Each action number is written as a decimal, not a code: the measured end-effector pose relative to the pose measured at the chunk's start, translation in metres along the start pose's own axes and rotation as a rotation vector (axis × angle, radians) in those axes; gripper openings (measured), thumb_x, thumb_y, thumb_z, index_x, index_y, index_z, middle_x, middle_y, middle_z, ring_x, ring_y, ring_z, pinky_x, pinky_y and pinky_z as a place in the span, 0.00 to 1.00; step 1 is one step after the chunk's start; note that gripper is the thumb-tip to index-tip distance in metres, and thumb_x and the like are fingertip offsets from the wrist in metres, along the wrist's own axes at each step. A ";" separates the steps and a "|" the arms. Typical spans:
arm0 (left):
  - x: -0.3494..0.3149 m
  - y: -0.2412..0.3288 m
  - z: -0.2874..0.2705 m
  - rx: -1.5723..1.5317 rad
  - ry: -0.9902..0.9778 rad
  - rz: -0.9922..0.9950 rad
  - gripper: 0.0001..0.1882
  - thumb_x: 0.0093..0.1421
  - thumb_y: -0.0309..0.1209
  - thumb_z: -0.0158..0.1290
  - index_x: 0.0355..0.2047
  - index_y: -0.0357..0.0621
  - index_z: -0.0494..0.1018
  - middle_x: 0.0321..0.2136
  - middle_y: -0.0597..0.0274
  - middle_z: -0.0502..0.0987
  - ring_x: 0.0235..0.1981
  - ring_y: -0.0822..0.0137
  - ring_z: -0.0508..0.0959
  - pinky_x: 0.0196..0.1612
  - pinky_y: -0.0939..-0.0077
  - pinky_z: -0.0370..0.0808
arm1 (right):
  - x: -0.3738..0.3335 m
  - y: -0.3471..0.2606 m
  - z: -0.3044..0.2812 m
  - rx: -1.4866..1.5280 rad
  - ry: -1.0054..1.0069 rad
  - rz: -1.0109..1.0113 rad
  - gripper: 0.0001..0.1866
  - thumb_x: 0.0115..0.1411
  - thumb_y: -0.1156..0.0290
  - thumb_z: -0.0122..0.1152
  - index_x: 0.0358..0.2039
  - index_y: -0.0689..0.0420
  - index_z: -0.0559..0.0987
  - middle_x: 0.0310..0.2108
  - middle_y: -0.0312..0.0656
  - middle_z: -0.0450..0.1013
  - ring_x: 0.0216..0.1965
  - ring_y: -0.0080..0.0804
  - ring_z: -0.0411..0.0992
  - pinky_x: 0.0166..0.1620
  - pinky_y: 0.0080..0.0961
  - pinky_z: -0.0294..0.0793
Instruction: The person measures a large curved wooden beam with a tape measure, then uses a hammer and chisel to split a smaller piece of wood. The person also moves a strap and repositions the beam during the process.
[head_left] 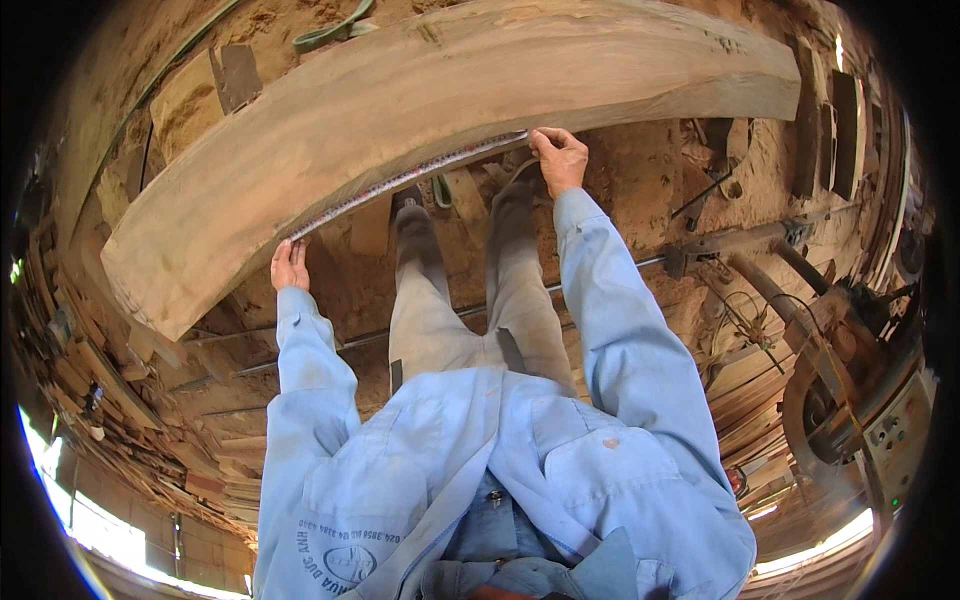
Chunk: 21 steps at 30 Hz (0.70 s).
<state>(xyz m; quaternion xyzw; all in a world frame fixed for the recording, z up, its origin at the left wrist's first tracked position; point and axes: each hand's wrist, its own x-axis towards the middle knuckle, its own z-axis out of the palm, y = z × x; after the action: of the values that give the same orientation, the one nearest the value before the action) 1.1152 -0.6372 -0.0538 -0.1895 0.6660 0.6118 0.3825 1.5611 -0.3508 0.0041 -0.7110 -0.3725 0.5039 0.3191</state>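
Note:
A long, thick timber slab point(450, 95) with sawn faces lies across the view in front of me. Along its near edge a pale measuring tape point(400, 182) with dark and red marks is stretched between my hands. My left hand point(290, 266) is closed on the tape's left end, against the lower edge of the slab. Toward the slab's right part, my right hand point(559, 160) pinches the other end between thumb and fingers, just below the wood. The tape's case cannot be made out.
My legs point(440, 310) stand close to the slab on a dusty, sawdust-covered floor. To the right are a metal rail point(720, 248) and a machine with a control box point(895, 435). Stacked boards point(130, 400) lie at left. A green strap point(335, 30) lies behind the slab.

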 end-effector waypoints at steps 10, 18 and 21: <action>0.001 0.004 0.000 0.004 0.013 -0.035 0.09 0.58 0.18 0.49 0.40 0.29 0.67 0.42 0.44 0.71 0.46 0.50 0.73 0.56 0.55 0.71 | 0.012 0.014 0.010 -0.027 0.035 -0.022 0.06 0.50 0.75 0.63 0.27 0.64 0.80 0.21 0.39 0.76 0.23 0.22 0.72 0.28 0.20 0.72; 0.003 0.004 -0.001 0.003 0.039 -0.052 0.09 0.57 0.17 0.50 0.39 0.30 0.68 0.42 0.45 0.72 0.47 0.50 0.72 0.57 0.54 0.70 | 0.013 0.017 0.009 -0.131 0.051 -0.081 0.08 0.48 0.72 0.63 0.27 0.64 0.80 0.23 0.42 0.77 0.25 0.26 0.74 0.33 0.24 0.72; 0.001 0.006 -0.001 0.004 0.012 -0.057 0.10 0.57 0.17 0.50 0.39 0.30 0.68 0.41 0.45 0.72 0.47 0.50 0.73 0.57 0.55 0.69 | 0.011 0.016 0.009 -0.181 0.051 -0.089 0.09 0.48 0.70 0.63 0.27 0.63 0.81 0.24 0.43 0.77 0.27 0.29 0.75 0.34 0.25 0.73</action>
<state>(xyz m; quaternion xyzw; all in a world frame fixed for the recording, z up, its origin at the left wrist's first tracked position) 1.1101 -0.6369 -0.0509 -0.2114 0.6638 0.5982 0.3959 1.5583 -0.3490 -0.0165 -0.7322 -0.4396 0.4350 0.2852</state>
